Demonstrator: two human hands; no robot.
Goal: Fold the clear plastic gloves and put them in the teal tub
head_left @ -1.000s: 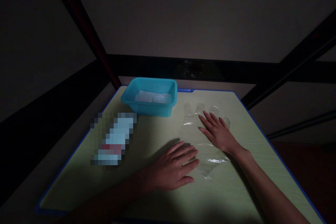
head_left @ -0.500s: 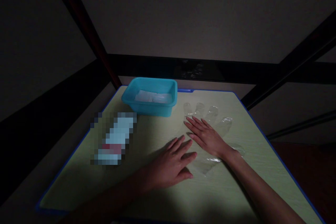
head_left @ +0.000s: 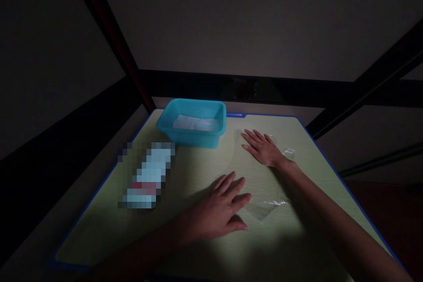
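Observation:
A clear plastic disposable glove (head_left: 264,202) lies flat on the pale green table (head_left: 198,251). My right hand (head_left: 262,147) rests palm down on the glove's finger end, with its fingers stretched out and pointing to the far edge. My left hand (head_left: 220,211) lies flat with fingers spread on the table, its fingertips at the glove's cuff end. Neither hand grips anything.
A turquoise plastic tub (head_left: 193,125) with clear folded plastic inside stands at the table's far edge. A blurred-out packet (head_left: 147,176) lies at the left. The table has a blue rim (head_left: 99,185). Dark frame bars cross the dim background.
My right hand has slid away from me along the glove, from its palm part up to its finger end. My left hand has hardly moved.

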